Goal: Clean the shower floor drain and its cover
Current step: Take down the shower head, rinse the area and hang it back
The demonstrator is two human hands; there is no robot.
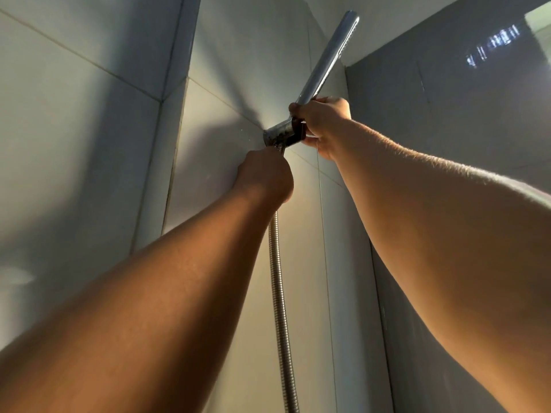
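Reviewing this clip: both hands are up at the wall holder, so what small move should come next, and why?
Probably lift the shower wand out of the wall holder: the right hand grips its base and the left hand holds the hose just below.

Your two forearms are bare from elbow to wrist, with no sleeves, watch or jewellery visible. Fine hairs catch the light along your right forearm. Your left hand (264,174) and right hand (323,123) wear no gloves.

a chrome bracket (281,135) fixed to the tiled wall (89,144) carries the shower wand (328,58).
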